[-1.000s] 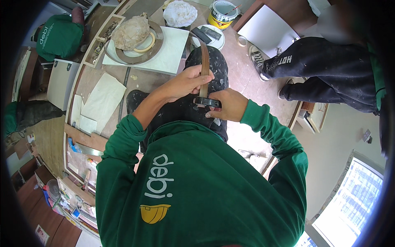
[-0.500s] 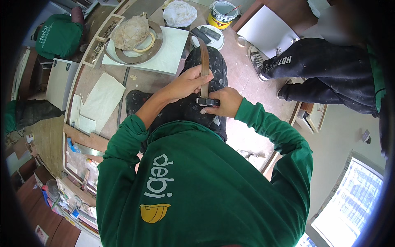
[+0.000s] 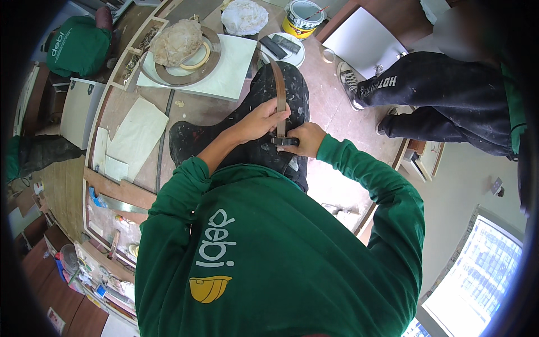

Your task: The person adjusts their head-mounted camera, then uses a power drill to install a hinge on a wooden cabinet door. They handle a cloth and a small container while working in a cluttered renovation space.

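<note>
A long brown edge-banding strip (image 3: pixel 279 81) runs up over my thigh, bending away at its far part. My left hand (image 3: pixel 263 119) pinches the strip between thumb and fingers. Just nearer to me, my right hand (image 3: pixel 307 139) is closed around a small black clamp-like tool (image 3: pixel 284 141), which sits across the near part of the strip. The tool's exact kind is hard to make out. Both hands are over my paint-spotted dark trousers (image 3: pixel 224 137).
At upper left, a white board (image 3: pixel 233 62) bears a brown coil (image 3: pixel 213 53), a pale tape ring (image 3: pixel 197 59) and a crumpled bundle (image 3: pixel 177 42). A paint bucket (image 3: pixel 303 19) stands far off. Another person's legs (image 3: pixel 443 84) are at right; a handsaw (image 3: pixel 120 205) lies at left.
My left hand has slid slightly nearer along the strip, towards the tool. My right hand and the tool have shifted only a little.
</note>
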Motion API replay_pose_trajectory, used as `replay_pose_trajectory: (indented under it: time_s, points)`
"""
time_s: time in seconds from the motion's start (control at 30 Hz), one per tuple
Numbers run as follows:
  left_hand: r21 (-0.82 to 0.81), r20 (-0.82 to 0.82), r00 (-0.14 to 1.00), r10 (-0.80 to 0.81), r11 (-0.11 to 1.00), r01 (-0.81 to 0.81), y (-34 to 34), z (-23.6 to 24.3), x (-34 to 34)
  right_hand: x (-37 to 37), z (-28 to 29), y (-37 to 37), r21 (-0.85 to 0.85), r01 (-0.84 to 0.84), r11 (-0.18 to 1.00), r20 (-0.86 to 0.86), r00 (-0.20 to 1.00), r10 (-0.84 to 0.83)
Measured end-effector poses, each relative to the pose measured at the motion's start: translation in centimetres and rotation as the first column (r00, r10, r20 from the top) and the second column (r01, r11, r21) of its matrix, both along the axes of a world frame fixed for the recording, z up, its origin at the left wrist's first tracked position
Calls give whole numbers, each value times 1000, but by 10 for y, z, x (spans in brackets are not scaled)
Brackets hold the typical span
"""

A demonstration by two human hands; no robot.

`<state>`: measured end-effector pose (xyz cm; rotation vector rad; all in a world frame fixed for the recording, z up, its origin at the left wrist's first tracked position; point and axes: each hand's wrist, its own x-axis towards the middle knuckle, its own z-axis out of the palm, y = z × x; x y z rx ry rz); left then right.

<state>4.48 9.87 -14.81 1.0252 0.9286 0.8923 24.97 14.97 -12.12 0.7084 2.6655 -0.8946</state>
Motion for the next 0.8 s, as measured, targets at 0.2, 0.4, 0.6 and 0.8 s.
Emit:
replay_pose_trajectory:
  time_s: [0.2,0.4,0.6,0.8]
  points:
    - [-83,19,1000,-7,997,8,0,-7,-2,-3,13,10,-167,-40,985,115,991,60]
    - [-95,28,998,-55,994,58,3,-4,-2,-9,27,25,-325,-33,945,187,978,98]
    - [-106,33,999,-40,993,44,2,-9,0,-7,18,32,-368,-21,930,162,983,87]
    - [-102,31,998,-53,993,56,2,-9,-1,-7,18,32,-344,-36,938,187,977,105]
